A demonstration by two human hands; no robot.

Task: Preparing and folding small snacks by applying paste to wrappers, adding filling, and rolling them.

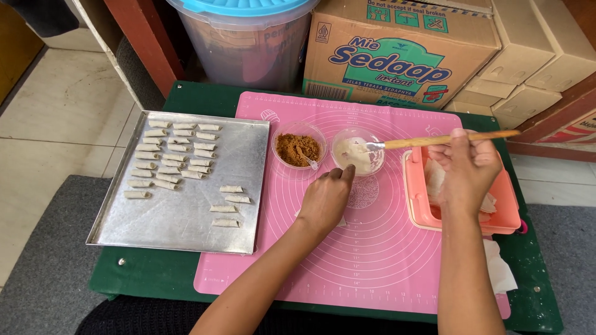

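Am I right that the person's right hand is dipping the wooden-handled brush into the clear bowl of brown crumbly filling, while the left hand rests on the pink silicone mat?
Not quite: the head view shows the right hand dipping the wooden-handled brush into the clear bowl of white paste, not the clear bowl of brown crumbly filling beside it. The left hand does rest on the pink silicone mat.

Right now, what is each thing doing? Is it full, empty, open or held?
Tray: partly filled with rolls.
Brown bowl: full, spoon inside.
White bowl: brush tip in it.
Brush: held by right hand.
Left hand: pressing on the mat.
Pink box: open.
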